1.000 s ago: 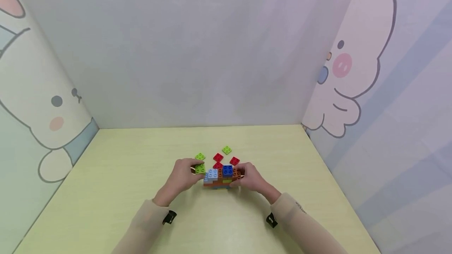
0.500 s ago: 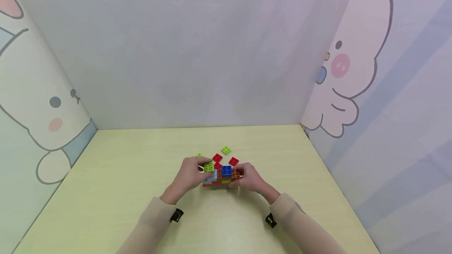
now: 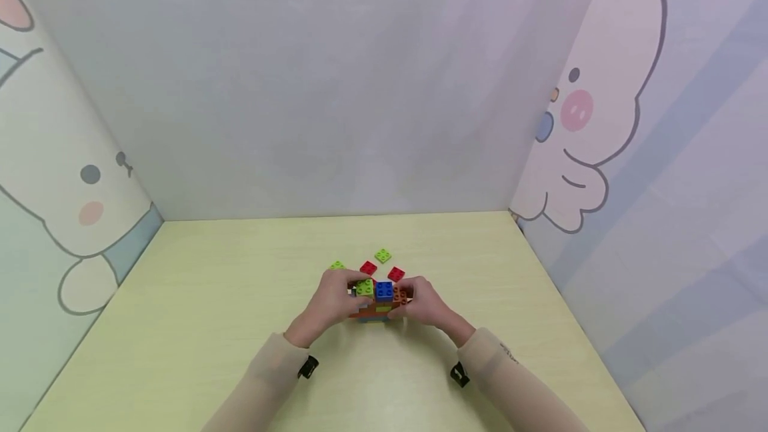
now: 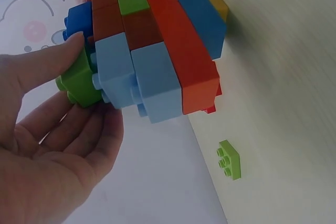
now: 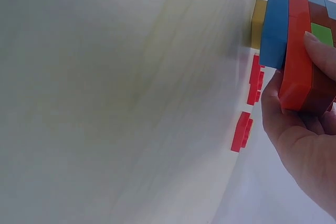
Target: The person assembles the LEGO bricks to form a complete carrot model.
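Observation:
My left hand pinches a bright green brick between thumb and fingers. The brick sits against the studs on top of a light blue brick; whether it is pressed fully down I cannot tell. Beside it on top stands a dark blue brick. Both belong with a block build of stacked brown, light blue and green bricks over a long orange-red brick, with a blue brick and a yellow brick beneath. My right hand grips the build's right end, thumb on its near side.
Behind the build lie red flat bricks and a green flat brick on the pale table. Another green flat brick lies behind my left hand. Cartoon-printed curtains enclose the table at the back and sides.
My left hand has carried the green brick rightward, from the build's left end to the top, next to the dark blue brick. The right hand has kept its grip, nearly still.

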Demonstrator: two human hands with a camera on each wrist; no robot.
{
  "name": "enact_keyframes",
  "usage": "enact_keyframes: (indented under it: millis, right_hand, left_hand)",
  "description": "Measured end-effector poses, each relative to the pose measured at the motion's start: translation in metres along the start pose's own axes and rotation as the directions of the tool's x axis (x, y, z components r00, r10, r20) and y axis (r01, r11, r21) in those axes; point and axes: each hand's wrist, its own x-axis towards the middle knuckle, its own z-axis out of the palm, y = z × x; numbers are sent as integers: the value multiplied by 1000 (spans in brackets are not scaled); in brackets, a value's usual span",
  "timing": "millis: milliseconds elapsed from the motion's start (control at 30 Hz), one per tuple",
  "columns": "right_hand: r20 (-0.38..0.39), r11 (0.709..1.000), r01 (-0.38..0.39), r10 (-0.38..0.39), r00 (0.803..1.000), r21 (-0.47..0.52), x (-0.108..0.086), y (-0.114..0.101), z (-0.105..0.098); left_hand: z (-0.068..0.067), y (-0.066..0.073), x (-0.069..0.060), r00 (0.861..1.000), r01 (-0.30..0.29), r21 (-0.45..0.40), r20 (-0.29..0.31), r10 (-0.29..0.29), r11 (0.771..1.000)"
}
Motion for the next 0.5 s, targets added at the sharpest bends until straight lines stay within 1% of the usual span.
enact_keyframes:
  millis: [67, 267, 500]
  right_hand:
    - [0, 1000, -2, 2, 1000, -2, 0, 0, 0]
    - [-2, 1000, -2, 2, 1000, -8, 1, 0, 1]
    - [-5, 1000, -10, 10, 1000, -4, 1, 1, 1]
  left_hand:
    - [0, 0, 0, 1000, -3, 4, 3, 3, 1000]
    - [1, 0, 1, 999, 25, 8, 25, -26, 1000]
    - [2, 1, 2, 999, 17, 22, 48, -18, 1000]
